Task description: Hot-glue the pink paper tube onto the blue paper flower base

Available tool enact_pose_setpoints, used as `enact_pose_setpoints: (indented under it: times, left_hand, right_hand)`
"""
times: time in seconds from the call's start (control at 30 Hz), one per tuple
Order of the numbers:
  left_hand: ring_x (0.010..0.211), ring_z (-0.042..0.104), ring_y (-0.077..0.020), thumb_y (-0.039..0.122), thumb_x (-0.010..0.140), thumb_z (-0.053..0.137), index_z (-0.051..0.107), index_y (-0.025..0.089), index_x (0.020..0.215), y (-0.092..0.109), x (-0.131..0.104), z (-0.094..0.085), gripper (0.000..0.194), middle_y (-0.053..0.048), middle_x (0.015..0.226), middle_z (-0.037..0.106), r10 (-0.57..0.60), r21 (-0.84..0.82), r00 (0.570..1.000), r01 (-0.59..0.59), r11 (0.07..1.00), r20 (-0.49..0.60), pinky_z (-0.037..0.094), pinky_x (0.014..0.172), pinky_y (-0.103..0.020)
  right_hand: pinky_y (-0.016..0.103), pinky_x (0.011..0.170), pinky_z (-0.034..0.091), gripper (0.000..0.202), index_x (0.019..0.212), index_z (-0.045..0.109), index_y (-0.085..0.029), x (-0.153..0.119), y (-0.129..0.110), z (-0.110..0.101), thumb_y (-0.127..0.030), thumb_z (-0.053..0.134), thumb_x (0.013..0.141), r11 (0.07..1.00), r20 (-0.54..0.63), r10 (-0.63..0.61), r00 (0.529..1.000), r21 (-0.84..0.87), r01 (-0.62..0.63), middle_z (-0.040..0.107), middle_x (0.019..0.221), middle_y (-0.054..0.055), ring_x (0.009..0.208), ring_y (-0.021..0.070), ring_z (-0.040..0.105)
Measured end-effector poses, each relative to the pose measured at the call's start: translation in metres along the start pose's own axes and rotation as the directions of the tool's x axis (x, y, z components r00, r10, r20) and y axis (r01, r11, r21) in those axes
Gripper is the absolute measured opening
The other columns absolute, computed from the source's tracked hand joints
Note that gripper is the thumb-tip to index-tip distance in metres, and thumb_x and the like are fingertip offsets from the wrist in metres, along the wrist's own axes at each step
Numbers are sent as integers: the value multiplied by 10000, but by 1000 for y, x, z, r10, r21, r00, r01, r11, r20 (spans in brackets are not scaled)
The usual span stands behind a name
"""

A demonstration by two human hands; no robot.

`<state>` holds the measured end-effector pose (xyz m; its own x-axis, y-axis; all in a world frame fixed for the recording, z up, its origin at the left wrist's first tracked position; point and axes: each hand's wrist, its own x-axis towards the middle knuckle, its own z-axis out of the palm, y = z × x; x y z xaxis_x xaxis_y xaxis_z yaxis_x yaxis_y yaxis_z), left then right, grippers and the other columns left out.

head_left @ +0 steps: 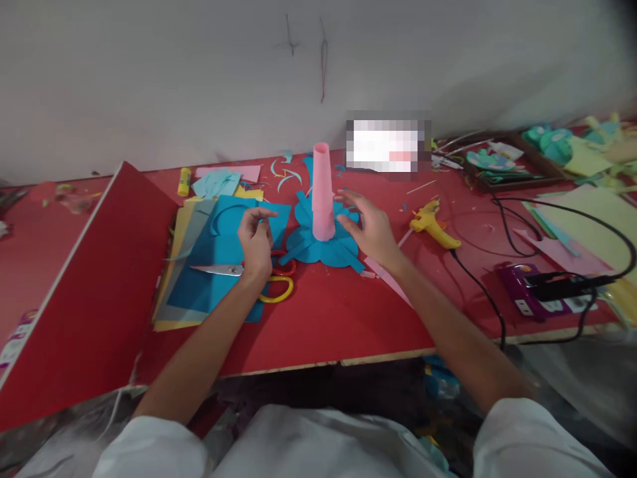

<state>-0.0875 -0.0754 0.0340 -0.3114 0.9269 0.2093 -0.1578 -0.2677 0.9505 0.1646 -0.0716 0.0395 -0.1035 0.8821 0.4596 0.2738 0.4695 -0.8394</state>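
Observation:
A pink paper tube (322,192) stands upright on a blue paper piece with rounded petals (323,254) and narrow strips. My right hand (371,229) is just right of the tube, fingers apart and bent toward it, with nothing visible in them. To the left, my left hand (256,242) hovers over blue paper sheets (199,285), its fingers loosely bent and the forefinger pointing right; it holds nothing that I can see. Scissors (219,269) with a red and a yellow handle loop lie partly hidden under my left hand and wrist.
An upright red board (89,299) stands on the left. At right are a yellow glue gun (435,226) with its cord, a purple power strip (535,292) with black plugs, and a tray (517,179). A glue stick (184,181) and paper scraps (288,176) are behind.

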Motion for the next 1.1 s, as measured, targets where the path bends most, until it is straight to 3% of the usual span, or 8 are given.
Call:
enact_pose_setpoints:
  times: [0.17, 0.37, 0.63, 0.7, 0.83, 0.93, 1.1]
  left_hand:
    - [452, 310, -42, 221, 920, 707, 644, 205, 916, 1, -1, 2, 65, 43, 773, 615, -8, 18, 1000, 7, 1000, 14, 186, 414, -238]
    - [450, 312, -41, 190, 900, 715, 676, 218, 912, -1, 0, 0, 49, 50, 715, 564, 4, 20, 999, -5, 1000, 38, 194, 403, -230]
    - [451, 314, -49, 167, 897, 670, 674, 205, 918, -1, 0, 0, 43, 53, 709, 556, 23, 58, 999, -25, 998, 45, 203, 404, -234]
    - [456, 332, -48, 170, 885, 675, 668, 210, 910, -1, -1, 1, 48, 45, 755, 599, 31, 66, 998, -34, 997, 53, 223, 408, -225]
    - [452, 328, -46, 202, 872, 686, 662, 220, 913, -1, -1, 1, 51, 27, 861, 682, 25, 73, 997, -30, 997, 68, 222, 412, -229]
    - [443, 329, -56, 226, 861, 703, 656, 224, 908, -3, 0, 1, 66, 21, 867, 700, 46, 82, 997, -51, 995, 61, 209, 404, -250]
    - [440, 328, -56, 197, 876, 671, 662, 207, 915, -6, 1, 0, 42, 29, 794, 653, 64, 107, 996, -71, 992, 69, 211, 401, -263]
  right_hand:
    - [555, 1133, 519, 490, 1237, 783, -376, -8, 10, -10, -746, 570, 997, 998, -119, 63, 991, 38, -59, 820, 1193, 38, 1159, 300, 717]
    - [574, 1065, 526, 544, 1220, 803, -365, -10, 21, -5, -752, 467, 1036, 996, -56, 30, 998, -77, -35, 829, 1132, 56, 1130, 323, 690]
    - [542, 1047, 521, 443, 1156, 810, -350, -15, 19, -4, -655, 500, 1066, 984, -33, -3, 999, -177, -3, 821, 1113, 58, 1118, 317, 677]
    - [515, 1026, 521, 332, 1122, 778, -337, -15, 19, -4, -592, 577, 1051, 979, -44, -29, 999, -201, 20, 803, 1091, 57, 1090, 305, 679]
    - [416, 838, 517, 109, 928, 595, -291, -16, 19, -2, -344, 670, 986, 959, -118, -137, 984, -266, 102, 674, 905, 31, 884, 247, 639]
    - [388, 805, 491, 197, 838, 465, -279, -15, 17, -1, -138, 575, 922, 928, -129, -229, 965, -328, 176, 586, 875, 22, 856, 221, 599]
    - [406, 879, 508, 260, 782, 485, -264, -15, 15, -2, -15, 492, 853, 919, -63, -246, 967, -333, 212, 612, 943, 46, 975, 230, 632]
